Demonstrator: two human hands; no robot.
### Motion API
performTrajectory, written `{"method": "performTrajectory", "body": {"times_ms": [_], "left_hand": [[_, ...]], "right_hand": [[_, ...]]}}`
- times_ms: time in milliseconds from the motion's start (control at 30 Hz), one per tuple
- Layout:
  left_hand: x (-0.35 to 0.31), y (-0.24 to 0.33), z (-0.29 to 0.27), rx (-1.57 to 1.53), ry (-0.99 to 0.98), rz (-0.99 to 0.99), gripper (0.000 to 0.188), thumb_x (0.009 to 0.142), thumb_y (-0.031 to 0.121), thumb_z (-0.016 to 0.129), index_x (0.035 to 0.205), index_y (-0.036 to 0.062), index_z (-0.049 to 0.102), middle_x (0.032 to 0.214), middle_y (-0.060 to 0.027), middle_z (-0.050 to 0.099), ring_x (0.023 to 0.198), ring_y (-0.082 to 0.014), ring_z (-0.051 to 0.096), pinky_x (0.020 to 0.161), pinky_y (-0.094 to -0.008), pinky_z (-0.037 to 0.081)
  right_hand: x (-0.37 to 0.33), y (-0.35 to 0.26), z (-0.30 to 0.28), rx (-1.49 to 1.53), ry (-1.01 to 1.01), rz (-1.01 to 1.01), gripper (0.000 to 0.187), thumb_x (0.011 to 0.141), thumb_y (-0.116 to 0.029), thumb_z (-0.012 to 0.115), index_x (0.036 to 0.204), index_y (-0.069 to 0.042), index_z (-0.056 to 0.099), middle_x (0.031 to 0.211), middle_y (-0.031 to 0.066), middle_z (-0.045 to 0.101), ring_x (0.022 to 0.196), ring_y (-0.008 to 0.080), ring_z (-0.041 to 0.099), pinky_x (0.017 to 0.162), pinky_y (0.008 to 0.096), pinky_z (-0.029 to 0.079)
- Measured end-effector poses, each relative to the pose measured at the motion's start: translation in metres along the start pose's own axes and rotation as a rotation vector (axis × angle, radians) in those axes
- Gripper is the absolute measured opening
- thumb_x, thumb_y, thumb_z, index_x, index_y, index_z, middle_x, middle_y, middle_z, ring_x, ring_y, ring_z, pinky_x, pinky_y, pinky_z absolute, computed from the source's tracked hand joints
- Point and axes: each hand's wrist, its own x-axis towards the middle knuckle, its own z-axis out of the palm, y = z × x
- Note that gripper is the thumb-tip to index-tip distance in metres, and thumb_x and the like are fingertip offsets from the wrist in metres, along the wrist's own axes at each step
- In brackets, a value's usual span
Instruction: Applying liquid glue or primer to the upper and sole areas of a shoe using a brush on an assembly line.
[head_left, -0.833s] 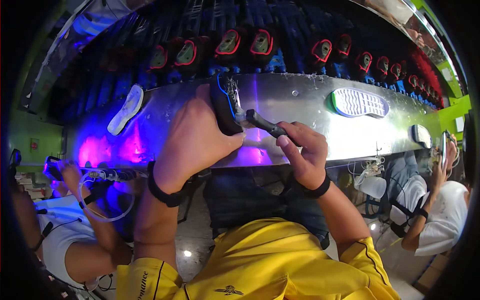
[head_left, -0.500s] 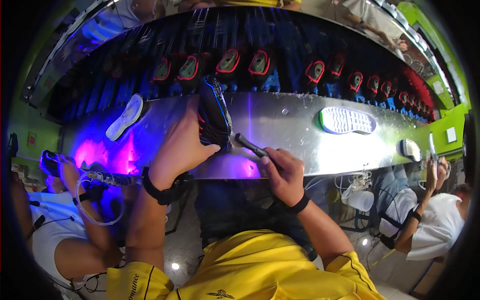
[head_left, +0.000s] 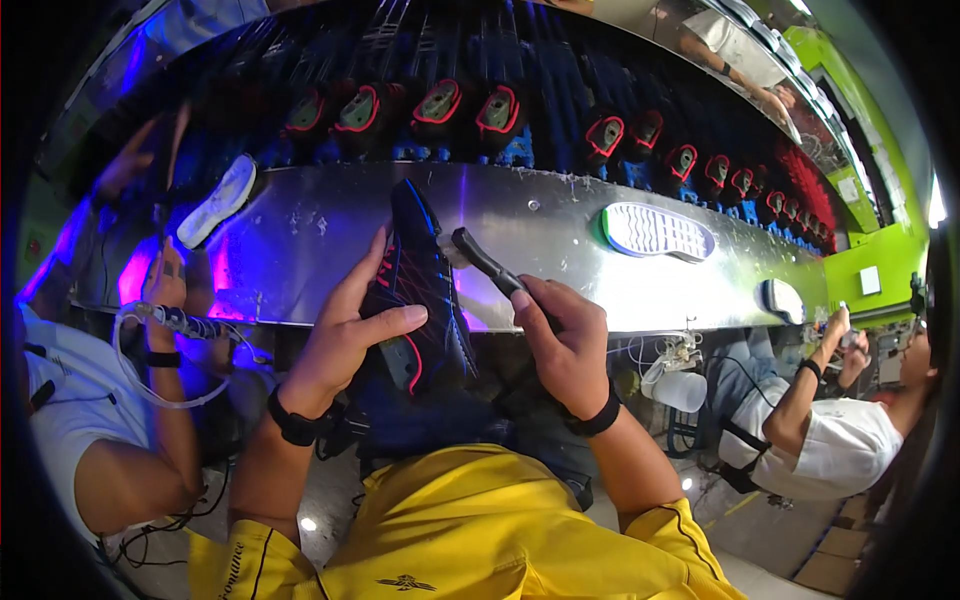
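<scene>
A black shoe upper with blue and red lines is gripped in my left hand, thumb laid over its near end. It is tilted, toe pointing away from me, above the front edge of the metal bench. My right hand is closed round the dark handle of a brush. The brush head reaches the right side of the upper, along its lower edge; whether the bristles press on it I cannot tell for sure. Part of the upper is hidden behind my left fingers.
A pale sole lies at the left of the metal bench; a white sole with green and a smaller one lie right. Behind, several shoe uppers stand on a dark conveyor. Co-workers sit on both sides.
The upper has come nearer to me and turned, with its near end now past the bench edge. The brush has moved with it, further up its right side.
</scene>
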Motion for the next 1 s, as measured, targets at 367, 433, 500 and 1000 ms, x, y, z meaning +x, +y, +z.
{"method": "performTrajectory", "body": {"times_ms": [367,433,500,1000], "left_hand": [[-0.015,0.021,0.016,0.028,-0.136,-0.013,0.106,0.088,0.019,0.088,0.168,-0.0125,0.026,0.174,-0.0218,0.037,0.163,-0.0252,0.029,0.133,-0.0376,0.016],[-0.013,0.018,0.013,0.062,-0.135,-0.009,0.106,0.088,0.019,0.087,0.168,-0.0126,0.026,0.173,-0.0216,0.039,0.162,-0.0252,0.031,0.133,-0.0376,0.018],[-0.01,0.017,0.008,0.101,-0.126,-0.009,0.105,0.088,0.019,0.087,0.168,-0.0126,0.027,0.172,-0.0213,0.04,0.161,-0.0251,0.033,0.133,-0.0376,0.019],[0.008,0.026,0.009,-0.285,-0.024,-0.128,0.09,0.096,0.006,0.075,0.171,-0.004,0.027,0.162,-0.0152,0.052,0.145,-0.0202,0.054,0.122,-0.0345,0.042]], "right_hand": [[-0.004,-0.02,-0.031,-0.195,0.057,-0.123,0.018,0.099,-0.008,0.075,0.113,0.003,0.076,0.074,0.0144,0.061,0.055,0.0237,0.056,0.055,0.0345,0.042],[-0.008,-0.022,-0.038,-0.176,0.042,-0.101,0.019,0.098,-0.007,0.075,0.113,0.004,0.076,0.074,0.0135,0.062,0.055,0.0225,0.055,0.055,0.0336,0.042],[-0.011,-0.026,-0.043,-0.113,-0.045,-0.11,0.02,0.097,-0.006,0.076,0.114,0.004,0.077,0.075,0.0131,0.063,0.056,0.0215,0.056,0.055,0.0323,0.042],[-0.024,-0.03,-0.075,-0.006,-0.258,0.044,0.021,0.095,-0.008,0.076,0.111,0.006,0.078,0.08,0.0167,0.071,0.065,0.0262,0.066,0.064,0.0347,0.05]]}}
